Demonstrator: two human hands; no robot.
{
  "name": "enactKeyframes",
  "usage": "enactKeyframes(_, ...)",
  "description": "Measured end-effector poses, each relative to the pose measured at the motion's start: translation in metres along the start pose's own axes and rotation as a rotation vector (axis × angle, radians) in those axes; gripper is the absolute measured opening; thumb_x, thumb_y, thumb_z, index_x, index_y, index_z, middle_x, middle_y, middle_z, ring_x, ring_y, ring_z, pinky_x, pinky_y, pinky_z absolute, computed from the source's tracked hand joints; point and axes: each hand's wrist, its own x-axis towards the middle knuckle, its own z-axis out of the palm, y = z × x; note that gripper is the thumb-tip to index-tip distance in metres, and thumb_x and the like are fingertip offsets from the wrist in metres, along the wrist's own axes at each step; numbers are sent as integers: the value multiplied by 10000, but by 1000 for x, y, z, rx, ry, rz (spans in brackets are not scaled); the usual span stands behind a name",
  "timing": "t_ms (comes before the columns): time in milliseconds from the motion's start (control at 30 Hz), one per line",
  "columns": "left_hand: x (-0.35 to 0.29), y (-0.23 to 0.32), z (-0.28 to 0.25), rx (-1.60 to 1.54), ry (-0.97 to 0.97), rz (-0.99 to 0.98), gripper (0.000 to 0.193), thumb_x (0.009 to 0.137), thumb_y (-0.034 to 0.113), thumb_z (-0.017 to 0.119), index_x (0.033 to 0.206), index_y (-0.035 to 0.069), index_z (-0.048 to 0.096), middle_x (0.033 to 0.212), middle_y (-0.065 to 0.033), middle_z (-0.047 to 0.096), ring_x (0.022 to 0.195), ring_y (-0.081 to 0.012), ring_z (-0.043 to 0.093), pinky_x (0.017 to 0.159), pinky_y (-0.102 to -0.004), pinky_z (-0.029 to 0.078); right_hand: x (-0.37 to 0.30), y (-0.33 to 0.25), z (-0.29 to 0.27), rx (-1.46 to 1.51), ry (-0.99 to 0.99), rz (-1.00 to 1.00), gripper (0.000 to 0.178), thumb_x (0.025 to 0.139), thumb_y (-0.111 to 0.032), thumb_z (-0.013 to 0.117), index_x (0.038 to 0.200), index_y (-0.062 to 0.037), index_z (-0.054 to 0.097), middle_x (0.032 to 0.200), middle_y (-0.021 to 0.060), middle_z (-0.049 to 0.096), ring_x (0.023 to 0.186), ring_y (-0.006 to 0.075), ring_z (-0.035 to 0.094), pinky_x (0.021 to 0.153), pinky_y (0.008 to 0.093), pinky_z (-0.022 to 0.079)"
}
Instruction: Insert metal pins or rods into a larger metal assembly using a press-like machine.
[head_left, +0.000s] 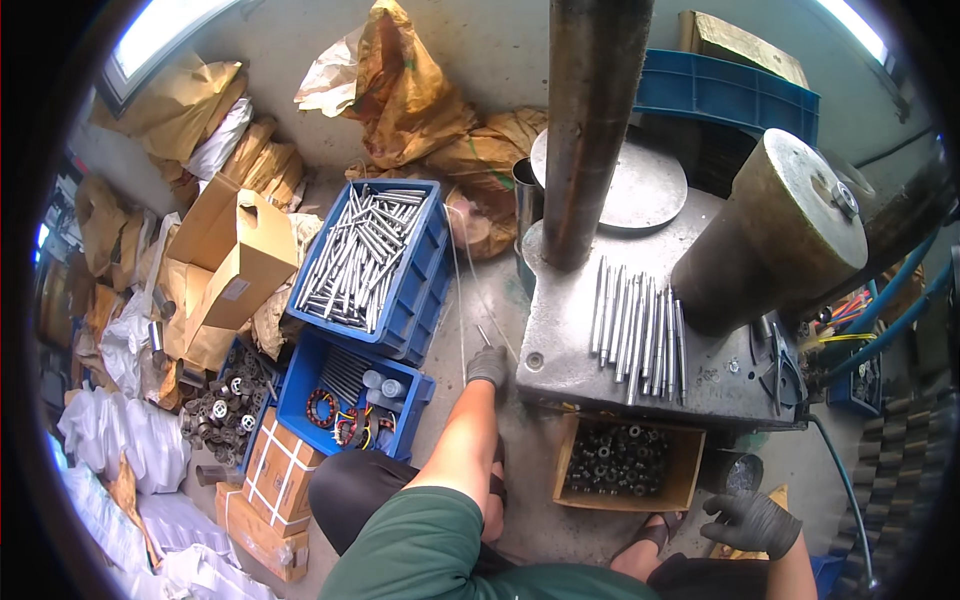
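Observation:
My left hand [487, 366], in a dark grey glove, reaches out between the blue crates and the metal machine table. Its fingers are closed around a thin metal shaft [484, 334], whose tip pokes out beyond them. My right hand [755, 526], gloved alike, hovers at the lower right with loosely bent fingers apart and nothing visible in them. A row of similar steel shafts [638, 325] lies on the machine table [560, 345]. To the left, a blue crate [425, 270] is heaped with many more shafts [365, 250].
A thick steel column [597, 130] and a heavy cylinder [765, 235] stand on the table. Below it sits a cardboard box [690, 470] of dark round parts. A lower blue bin [405, 435] holds wound coils. Cartons and bags crowd the left; a hose [845, 490] hangs right.

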Motion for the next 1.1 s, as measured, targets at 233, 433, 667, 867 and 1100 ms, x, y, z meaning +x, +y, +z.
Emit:
enactKeyframes(233,-3,-14,22,21,50,-36,342,971,175,512,1284,135,643,1304,-232,621,1215,-404,639,999,-495,534,-2,2,2,-43,47,-281,497,947,-417,655,1257,-29,653,1122,194,718,1034,399,686,921,448,536)
enactKeyframes(433,-33,-17,11,-56,307,-185,344,963,135,529,1296,92,605,1244,-217,651,1173,-395,666,972,-471,551,-14,-5,4,-55,17,-225,534,962,-400,646,1288,24,634,1086,237,723,1066,420,678,941,454,525)
enactKeyframes(667,-101,-1,-42,140,107,13,415,900,174,584,1295,63,647,1258,-241,688,1168,-392,681,984,-508,536,-32,11,19,-273,121,-215,581,886,-480,724,1220,-8,670,973,229,727,948,409,709,857,465,562)
enactKeyframes(867,-173,-1,-57,374,-34,300,374,810,205,666,1127,20,737,1157,-259,717,1111,-404,694,950,-475,549,-29,2,24,-609,295,-692,528,864,-431,723,1215,-39,683,1158,236,670,1066,390,681,941,457,553)
enactKeyframes(1100,-342,104,-187,260,116,792,278,794,212,697,1025,64,740,937,-181,744,910,-339,724,854,-435,552,-50,-29,28,-287,230,-352,508,886,-415,704,1219,-32,711,1184,231,700,1119,390,673,1002,456,522)
